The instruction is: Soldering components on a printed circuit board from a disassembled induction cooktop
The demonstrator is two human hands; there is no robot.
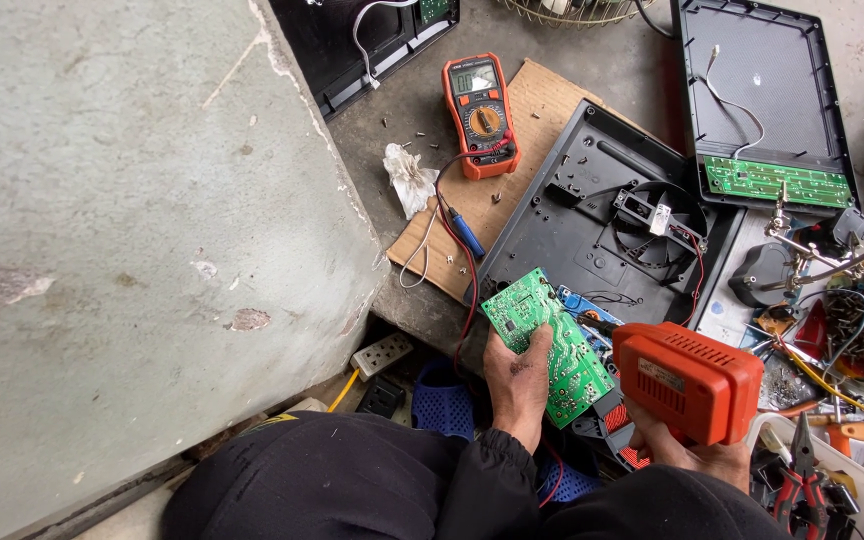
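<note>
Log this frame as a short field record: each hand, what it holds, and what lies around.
left hand: holds green circuit board by its lower edge
right hand: grips orange power tool, tip toward the board
work surface: black appliance housing with fan on cardboard
nearby: orange multimeter, red-handled pliers

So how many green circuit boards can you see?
3: one in the left hand green board; a long strip board in the right-hand black tray; a corner at the top edge. Others may be hidden.
</note>
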